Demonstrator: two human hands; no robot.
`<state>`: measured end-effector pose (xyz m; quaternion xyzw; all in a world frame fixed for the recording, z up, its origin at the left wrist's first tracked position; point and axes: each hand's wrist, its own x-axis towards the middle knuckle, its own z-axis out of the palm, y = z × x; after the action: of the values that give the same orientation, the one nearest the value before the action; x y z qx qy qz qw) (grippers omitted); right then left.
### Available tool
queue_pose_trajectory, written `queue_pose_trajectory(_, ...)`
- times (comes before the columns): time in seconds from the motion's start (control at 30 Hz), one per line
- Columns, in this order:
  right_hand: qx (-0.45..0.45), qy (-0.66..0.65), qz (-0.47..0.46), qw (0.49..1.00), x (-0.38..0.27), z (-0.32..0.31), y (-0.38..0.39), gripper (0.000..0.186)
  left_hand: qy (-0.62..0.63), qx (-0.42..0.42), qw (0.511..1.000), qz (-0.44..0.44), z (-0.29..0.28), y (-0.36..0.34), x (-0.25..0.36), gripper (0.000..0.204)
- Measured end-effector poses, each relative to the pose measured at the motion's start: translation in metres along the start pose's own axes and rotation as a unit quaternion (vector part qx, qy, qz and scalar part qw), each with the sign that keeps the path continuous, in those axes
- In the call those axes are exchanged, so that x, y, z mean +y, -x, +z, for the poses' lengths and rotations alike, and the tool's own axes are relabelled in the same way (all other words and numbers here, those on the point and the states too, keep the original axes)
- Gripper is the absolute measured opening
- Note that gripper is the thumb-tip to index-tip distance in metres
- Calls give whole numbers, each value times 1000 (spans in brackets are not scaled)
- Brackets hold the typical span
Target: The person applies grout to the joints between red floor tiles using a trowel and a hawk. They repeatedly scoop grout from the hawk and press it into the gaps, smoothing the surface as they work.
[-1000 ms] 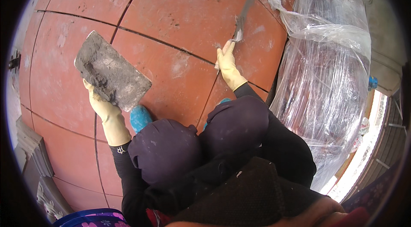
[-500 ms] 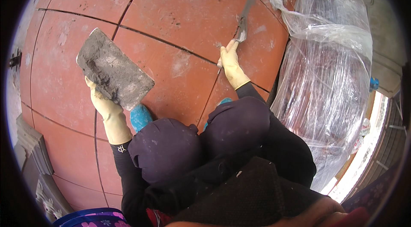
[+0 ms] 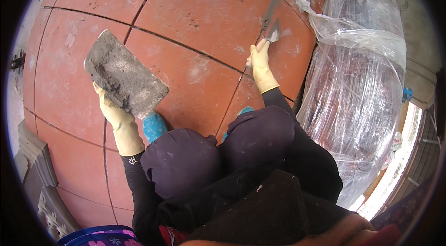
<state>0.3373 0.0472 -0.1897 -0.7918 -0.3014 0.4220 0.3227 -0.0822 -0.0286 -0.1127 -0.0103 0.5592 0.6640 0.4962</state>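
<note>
My left hand (image 3: 116, 116), in a cream rubber glove, grips a rectangular board (image 3: 147, 89) from below at its left side; lumpy grey mortar (image 3: 107, 67) covers much of it. My right hand (image 3: 261, 67), gloved alike, is closed on a small metal trowel, its blade (image 3: 273, 35) down at a grey-smeared joint (image 3: 267, 14) between red square floor tiles (image 3: 186, 93). The trowel's handle is mostly hidden by my fingers. My bent knees and turquoise shoes (image 3: 154, 125) are below, between my arms.
A long bundle (image 3: 353, 106) wrapped in clear plastic lies close along the right, beside a dark gap at the tile edge. Grey moulded pieces (image 3: 39, 158) are at the left rim. A purple flowered item (image 3: 97, 236) sits at the lower left, and a small blue object (image 3: 406, 93) behind the bundle.
My right hand and trowel have moved a little up and to the right along the joint. The board in my left hand has shifted slightly; the whole view has drifted a little.
</note>
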Motion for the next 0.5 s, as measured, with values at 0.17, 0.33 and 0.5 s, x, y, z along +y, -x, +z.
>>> queue_pose_trajectory(0.17,-39,197,63,977,-7,-26,-12,80,-32,7,999,11,-4,-4,-1,60)
queue_pose_trajectory(0.33,-33,229,-32,972,5,-31,5,78,1,6,1000,-3,-4,-5,1,61)
queue_pose_trajectory(0.5,-33,249,-43,967,12,-26,-9,79,-5,3,1000,2,-1,-1,3,58)
